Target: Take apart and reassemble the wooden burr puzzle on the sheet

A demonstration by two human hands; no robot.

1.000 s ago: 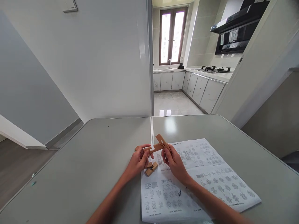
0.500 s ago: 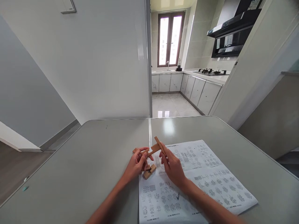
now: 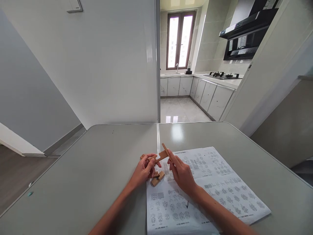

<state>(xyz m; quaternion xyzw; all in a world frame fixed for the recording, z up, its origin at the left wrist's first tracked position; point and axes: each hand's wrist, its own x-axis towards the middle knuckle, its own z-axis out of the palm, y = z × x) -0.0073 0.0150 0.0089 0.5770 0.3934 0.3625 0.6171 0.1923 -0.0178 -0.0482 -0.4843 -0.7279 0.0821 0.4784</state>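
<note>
Between my two hands is a notched wooden puzzle piece (image 3: pixel 161 156), tilted up to the right. My left hand (image 3: pixel 142 172) pinches its lower left end. My right hand (image 3: pixel 182 174) grips a slim wooden strip (image 3: pixel 165 148) that slants across the notched piece's upper right end; whether the two are joined I cannot tell. Under my left fingers, interlocked wooden blocks (image 3: pixel 158 179) lie on the sheet's left edge. Another bit of wood (image 3: pixel 142 157) pokes out beyond my left knuckles, mostly hidden. A printed paper sheet (image 3: pixel 230 176) with rows of small diagrams spreads beneath my right forearm.
The grey-green table (image 3: pixel 97 182) has a seam (image 3: pixel 157 129) running away from me. A small green object (image 3: pixel 30 194) lies near its left edge. Past the far edge stand a white wall panel (image 3: pixel 117 65) and a kitchen with a stove (image 3: pixel 223 75).
The whole view has shifted slightly, so everything sits a little farther right. Both hands keep nearly the same hold on the wooden pieces.
</note>
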